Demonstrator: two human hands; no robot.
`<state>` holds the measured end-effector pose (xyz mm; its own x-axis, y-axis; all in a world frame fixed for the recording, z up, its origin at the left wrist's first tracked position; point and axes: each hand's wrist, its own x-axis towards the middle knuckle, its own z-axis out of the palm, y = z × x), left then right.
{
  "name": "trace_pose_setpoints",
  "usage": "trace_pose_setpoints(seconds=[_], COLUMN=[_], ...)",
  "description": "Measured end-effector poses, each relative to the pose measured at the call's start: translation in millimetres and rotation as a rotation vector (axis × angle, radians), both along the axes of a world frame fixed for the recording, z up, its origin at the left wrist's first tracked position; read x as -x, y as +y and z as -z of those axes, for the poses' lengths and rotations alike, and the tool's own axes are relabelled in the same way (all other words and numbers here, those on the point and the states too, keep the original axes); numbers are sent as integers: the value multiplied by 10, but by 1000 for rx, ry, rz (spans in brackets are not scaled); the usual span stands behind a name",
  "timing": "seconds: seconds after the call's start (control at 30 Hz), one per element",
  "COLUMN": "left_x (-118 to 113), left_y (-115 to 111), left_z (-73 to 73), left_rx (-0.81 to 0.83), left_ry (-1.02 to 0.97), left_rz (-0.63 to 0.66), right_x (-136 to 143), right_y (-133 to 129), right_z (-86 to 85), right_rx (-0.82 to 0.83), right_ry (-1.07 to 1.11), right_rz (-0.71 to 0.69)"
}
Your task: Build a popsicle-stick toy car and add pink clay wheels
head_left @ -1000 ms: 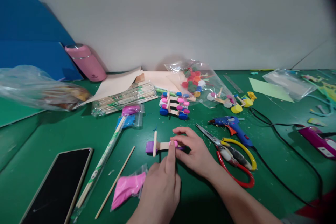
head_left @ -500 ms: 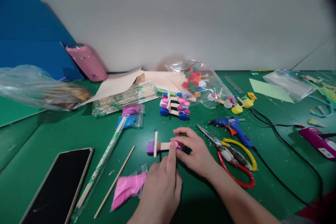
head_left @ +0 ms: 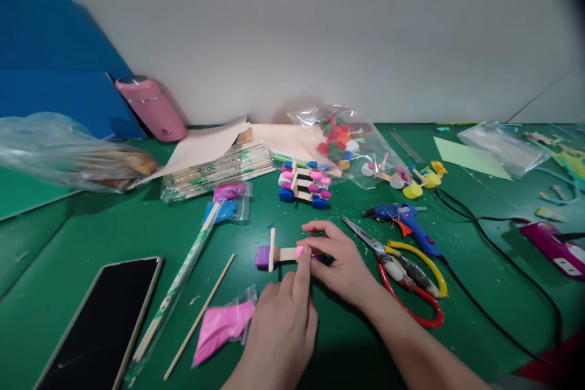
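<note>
A small stick model (head_left: 287, 254) lies on the green table, with a purple block (head_left: 262, 256) at its left end and an upright wooden stick (head_left: 272, 250) beside the block. My left hand (head_left: 286, 311) reaches in from below, its index finger stretched onto a pink clay piece (head_left: 300, 251) on the model, the other fingers curled. At the model's right end, my right hand (head_left: 340, 262) grips it between thumb and fingers; the part under those fingers is mostly hidden.
Scissors (head_left: 402, 274) and a blue glue gun (head_left: 406, 222) with a cable lie right. A phone (head_left: 103, 323), loose stick (head_left: 200, 317) and pink clay packet (head_left: 223, 326) lie left. Behind stand finished-looking stick models (head_left: 305, 186), bagged sticks (head_left: 219, 170) and a pink bottle (head_left: 152, 108).
My left index fingertip has shifted slightly to the right, showing more of the left side of the pink piece. My right hand has moved very little, its thumb slightly to the right.
</note>
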<state>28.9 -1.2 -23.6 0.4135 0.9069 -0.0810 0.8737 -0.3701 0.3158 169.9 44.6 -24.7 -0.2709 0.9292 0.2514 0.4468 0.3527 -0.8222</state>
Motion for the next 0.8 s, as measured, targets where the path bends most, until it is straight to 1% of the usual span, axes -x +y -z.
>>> trace_pose_setpoints(seconds=[0.23,0.57,0.8], left_x=[1,3,-1], left_y=[14,11,13], left_z=[0,10,-8], left_rx=[35,4,-9], left_ry=[-14,-16,-6], left_rz=[-8,-9,-15], right_x=[4,16,15], right_y=[5,1,14], right_z=[-20,15,-15], right_rx=[-13,11,-11], right_ry=[-16,1,-11], right_rz=[9,6,3])
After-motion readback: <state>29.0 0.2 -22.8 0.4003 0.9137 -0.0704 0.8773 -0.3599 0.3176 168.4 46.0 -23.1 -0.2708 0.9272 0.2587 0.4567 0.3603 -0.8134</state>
